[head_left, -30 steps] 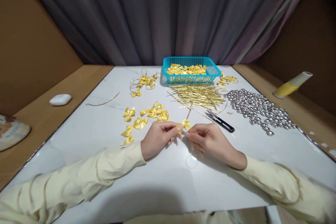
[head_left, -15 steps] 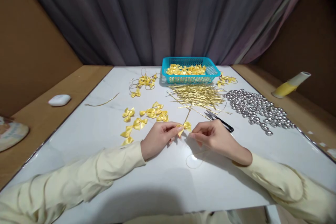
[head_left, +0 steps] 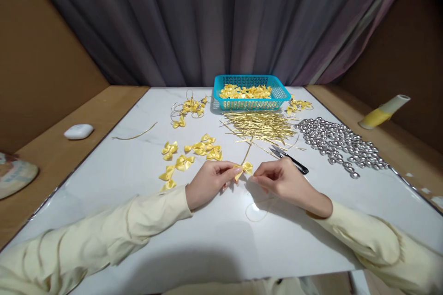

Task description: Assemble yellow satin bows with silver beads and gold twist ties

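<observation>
Near the middle of the white table, a yellow ribbon bow (head_left: 247,168) is pinched between the thumb and fingers of my left hand (head_left: 212,182). A gold tie (head_left: 248,147) sticks up behind the bow. My right hand (head_left: 284,182) is closed just right of the bow, thumb and index finger pressed together; what lies between them is too small to make out. A thin loop of cord (head_left: 256,212) hangs or lies below my right hand. Several loose yellow bows (head_left: 184,162) lie left of my hands.
A blue basket (head_left: 252,104) of bows stands at the back, with gold ties (head_left: 263,124) before it. Black scissors (head_left: 296,164) lie beside silver beads (head_left: 332,140) on the right. Corded bows (head_left: 194,107) lie back left. A white case (head_left: 78,132) rests on the left ledge.
The bow in my left hand has turned slightly, and my right fingertips have shifted a little to the right. The rest looks unchanged.
</observation>
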